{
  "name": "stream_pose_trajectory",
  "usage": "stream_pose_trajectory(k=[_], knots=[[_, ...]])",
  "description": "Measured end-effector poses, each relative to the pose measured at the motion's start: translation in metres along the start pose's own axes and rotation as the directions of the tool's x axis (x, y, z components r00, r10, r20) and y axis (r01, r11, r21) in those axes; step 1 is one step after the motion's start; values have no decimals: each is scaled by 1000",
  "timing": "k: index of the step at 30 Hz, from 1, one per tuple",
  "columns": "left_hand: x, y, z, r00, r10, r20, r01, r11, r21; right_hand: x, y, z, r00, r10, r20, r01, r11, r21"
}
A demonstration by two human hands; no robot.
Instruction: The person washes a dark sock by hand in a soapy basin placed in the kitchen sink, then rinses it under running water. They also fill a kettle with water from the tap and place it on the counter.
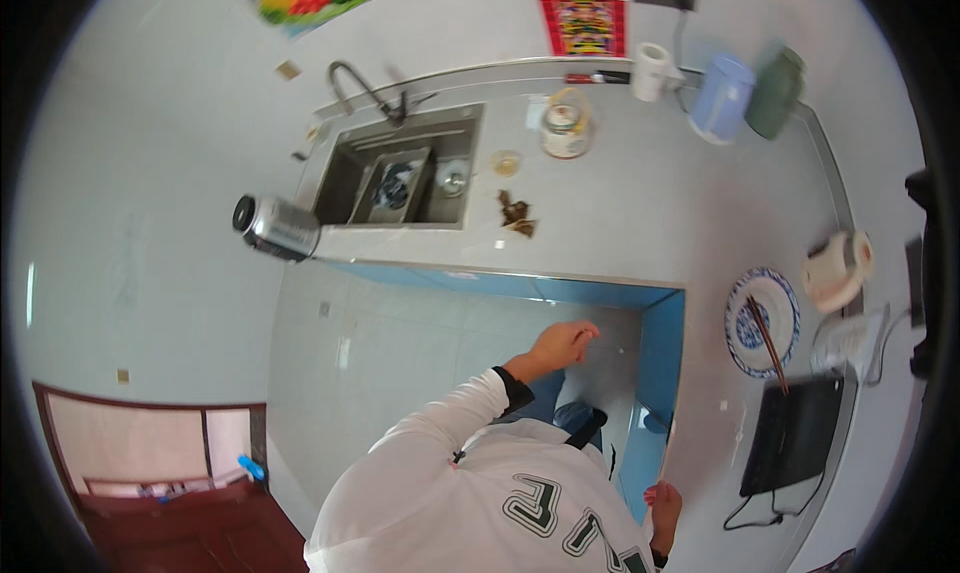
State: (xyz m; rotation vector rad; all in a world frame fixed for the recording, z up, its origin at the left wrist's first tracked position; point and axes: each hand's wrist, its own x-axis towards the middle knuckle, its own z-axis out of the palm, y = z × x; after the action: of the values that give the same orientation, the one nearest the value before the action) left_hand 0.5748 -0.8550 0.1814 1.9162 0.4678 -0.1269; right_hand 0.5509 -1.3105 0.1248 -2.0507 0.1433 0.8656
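My left hand hangs over the floor between my body and the blue cabinet fronts. Its fingers are loosely curled, and nothing shows in them. Low on the right, my right hand is beside the edge of the side counter; its grip is too small to make out. On that counter a blue-and-white bowl has brown chopsticks across it. Behind the bowl is a cream-coloured kettle. A black induction cooker lies nearer to me, its cord loose.
The back counter holds a steel sink with an inner basin, a teapot, a small glass cup and crumpled brown scraps. A silver canister stands at its left end. A blue pitcher and green jar fill the corner.
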Motion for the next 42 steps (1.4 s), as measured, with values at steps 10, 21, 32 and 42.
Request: stream_pose_trajectory(k=[10,21,32,42], knots=[[-29,-215,-301,891,-67,-449,84,996,18,65,-120,183,979,-111,173,128,988,-88],[32,-458,-559,918,-290,-270,323,942,87,2,-263,382,859,360,363,-321,933,-164],[72,-434,-626,863,-501,-58,503,843,193,94,-448,455,929,99,357,-5,967,-255],[127,-470,-600,898,-413,-152,437,794,424,252,-699,622,481,-568,668,872,391,-296]])
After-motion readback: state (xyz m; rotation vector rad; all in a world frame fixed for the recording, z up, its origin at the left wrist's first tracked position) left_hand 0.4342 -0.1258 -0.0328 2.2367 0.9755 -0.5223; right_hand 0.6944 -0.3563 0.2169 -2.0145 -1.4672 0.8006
